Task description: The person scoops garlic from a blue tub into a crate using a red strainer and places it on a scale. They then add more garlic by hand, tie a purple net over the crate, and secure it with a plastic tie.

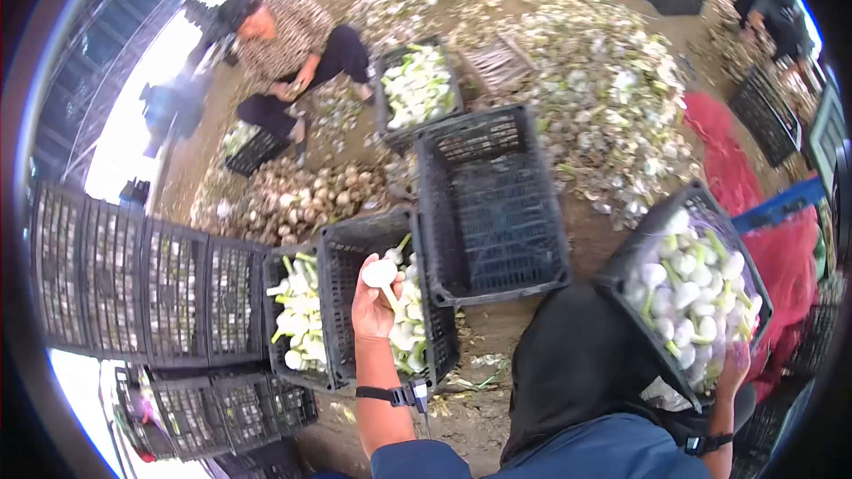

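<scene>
My left hand (373, 306) is raised over a black crate (342, 253) and grips a peeled white bulb (380, 273) by its stem. That crate holds more white bulbs with green stalks. My right hand (733, 368) grips the lower edge of another black crate (621, 275), tilted against my lap and filled with white bulbs. An empty black crate (488, 204) stands between the two, just ahead of my knees.
A seated person (293, 44) works at a pile of untrimmed bulbs (293, 200). A further crate of white bulbs (417, 84) sits behind the empty one. Heaps of peelings (603, 98) cover the ground on the right. Stacked crates (133, 288) line the left; red netting (737, 168) lies right.
</scene>
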The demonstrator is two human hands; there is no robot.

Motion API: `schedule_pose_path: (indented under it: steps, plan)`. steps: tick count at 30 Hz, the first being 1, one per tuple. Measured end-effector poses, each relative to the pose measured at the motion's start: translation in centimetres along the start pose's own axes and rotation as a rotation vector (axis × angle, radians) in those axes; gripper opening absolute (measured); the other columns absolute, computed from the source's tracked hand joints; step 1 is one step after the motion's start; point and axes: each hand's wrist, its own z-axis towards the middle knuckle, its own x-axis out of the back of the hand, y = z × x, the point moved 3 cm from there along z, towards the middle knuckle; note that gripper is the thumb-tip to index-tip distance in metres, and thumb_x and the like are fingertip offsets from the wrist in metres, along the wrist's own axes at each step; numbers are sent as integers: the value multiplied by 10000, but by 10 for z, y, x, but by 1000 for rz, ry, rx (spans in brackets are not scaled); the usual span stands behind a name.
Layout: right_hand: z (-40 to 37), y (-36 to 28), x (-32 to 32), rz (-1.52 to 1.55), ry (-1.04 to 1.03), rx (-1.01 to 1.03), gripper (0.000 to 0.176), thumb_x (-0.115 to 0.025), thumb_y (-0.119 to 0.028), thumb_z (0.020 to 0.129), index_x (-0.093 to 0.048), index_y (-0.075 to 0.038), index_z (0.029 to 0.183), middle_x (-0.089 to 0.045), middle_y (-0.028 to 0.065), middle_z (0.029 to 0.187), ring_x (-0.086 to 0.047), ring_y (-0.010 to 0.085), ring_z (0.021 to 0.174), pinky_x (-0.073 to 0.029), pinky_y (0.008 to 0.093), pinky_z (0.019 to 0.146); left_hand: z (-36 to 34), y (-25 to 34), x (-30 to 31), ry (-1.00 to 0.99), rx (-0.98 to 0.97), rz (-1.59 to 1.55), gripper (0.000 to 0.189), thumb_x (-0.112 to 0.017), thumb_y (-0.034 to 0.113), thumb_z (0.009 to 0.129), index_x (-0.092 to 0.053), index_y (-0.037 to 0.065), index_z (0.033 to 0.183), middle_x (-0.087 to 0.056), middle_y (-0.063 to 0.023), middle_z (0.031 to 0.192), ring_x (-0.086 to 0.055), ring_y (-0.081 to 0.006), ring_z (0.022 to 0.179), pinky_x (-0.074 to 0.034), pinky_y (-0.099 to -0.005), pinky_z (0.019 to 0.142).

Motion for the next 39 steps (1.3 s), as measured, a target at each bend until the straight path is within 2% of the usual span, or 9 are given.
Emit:
schedule_pose_path:
  steps: [3,11,16,19,26,30,32,36,39]
  plan:
    - [-10,-50,7,-45,68,27,90,-618,-74,883,-603,8,915,-596,47,807,-544,132,752,-465,301,686,9,-31,-51,94,108,257,640,-757,214,792,-475,40,1339,-577,-176,1244,-637,-264,876,-537,-304,689]
    - [-19,-108,32,261,97,0,75,-630,-1,847,-585,-35,798,-541,23,783,-509,109,731,-426,257,669,-7,-120,-252,-662,4,546,496,-588,514,895,-565,47,1060,-595,-209,984,-544,-129,589,-421,-196,427]
    - [-15,-100,38,293,55,52,72,-638,23,823,-591,-24,797,-552,39,783,-528,151,725,-429,281,655,-50,-179,-384,-1087,133,653,521,-553,520,920,-604,22,1065,-633,-202,1037,-609,-266,949,-498,-392,810]
    - [-16,-96,42,260,19,107,78,-647,30,802,-594,-27,802,-555,58,781,-537,188,717,-438,300,658,-73,-203,-442,-1303,140,1079,493,-727,389,821,-620,11,1118,-630,-119,1084,-608,-223,963,-485,-336,840]
    - [-21,-83,51,329,-18,120,84,-657,-38,828,-580,-25,797,-542,45,779,-528,154,685,-431,285,619,-69,-295,-404,-1466,66,1684,436,-753,320,795,-621,45,1107,-624,-154,1095,-628,-302,966,-483,-382,860]
    - [-24,-80,55,312,-36,155,79,-650,-29,829,-578,-19,800,-525,54,766,-515,157,666,-424,288,605,-61,-297,-385,-1411,466,2033,484,-733,375,802,-614,42,1134,-623,-178,1141,-600,-344,1055,-469,-407,917]
    - [-23,-81,56,305,-44,154,78,-651,-25,826,-577,-17,802,-520,57,764,-511,159,663,-423,288,601,-60,-289,-396,-1332,115,2009,517,-729,371,804,-599,16,1157,-621,-197,1136,-588,-354,1084,-462,-411,944]
    - [-21,-82,56,304,-88,88,84,-685,-12,821,-601,-8,832,-556,106,792,-551,252,718,-457,331,663,-53,-292,-388,-1343,-83,1824,492,-746,252,784,-590,0,1176,-620,-202,1159,-593,-352,1083,-463,-415,947]
    - [-20,-78,54,290,-79,120,88,-687,-14,819,-600,-9,829,-554,105,794,-550,260,724,-457,330,665,-43,-297,-375,-1512,107,1973,488,-755,157,755,-588,4,1187,-630,-183,1148,-608,-338,1060,-473,-413,925]
